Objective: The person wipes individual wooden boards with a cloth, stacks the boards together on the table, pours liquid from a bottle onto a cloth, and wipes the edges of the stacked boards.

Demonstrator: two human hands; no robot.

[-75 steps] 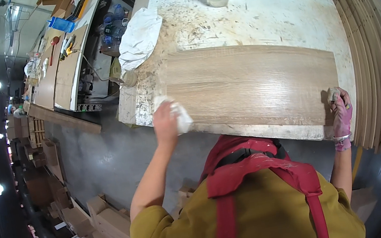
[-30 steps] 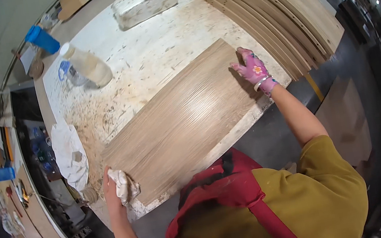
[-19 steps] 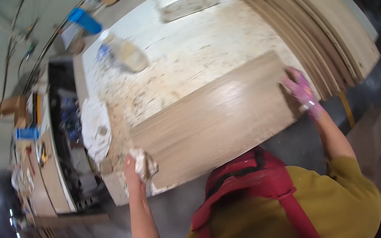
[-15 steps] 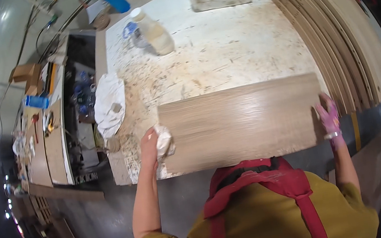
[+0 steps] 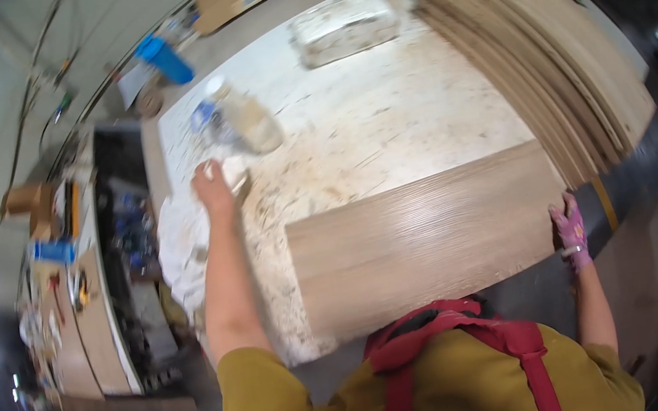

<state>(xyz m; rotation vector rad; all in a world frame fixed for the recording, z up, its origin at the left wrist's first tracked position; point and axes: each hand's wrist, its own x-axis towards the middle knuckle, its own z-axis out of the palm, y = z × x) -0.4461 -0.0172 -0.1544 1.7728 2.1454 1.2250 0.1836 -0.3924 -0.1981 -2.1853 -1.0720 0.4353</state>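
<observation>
A wood-grain board (image 5: 424, 242) lies flat along the near edge of a white, stained worktable (image 5: 383, 112). My left hand (image 5: 213, 187) is bare and closed around a bunched white cloth (image 5: 235, 172), beyond the board's far left corner. Just past it stands a bottle of pale liquid (image 5: 250, 119), with a blue-and-clear plastic item (image 5: 205, 118) beside it. At the board's right edge, my right hand (image 5: 570, 227), in a pink patterned glove, grips the edge near its front corner.
Several long boards (image 5: 527, 48) are stacked along the right side. A plastic-wrapped block (image 5: 345, 29) sits at the back, a blue bottle (image 5: 164, 60) at the far left. A white rag (image 5: 182, 244) drapes over the left edge. Beyond it is a tool bench (image 5: 73, 312).
My left hand has moved away from the board's left edge, forward and left toward the bottle, carrying the cloth. My right hand stays at the board's right edge. The view has shifted and turned somewhat.
</observation>
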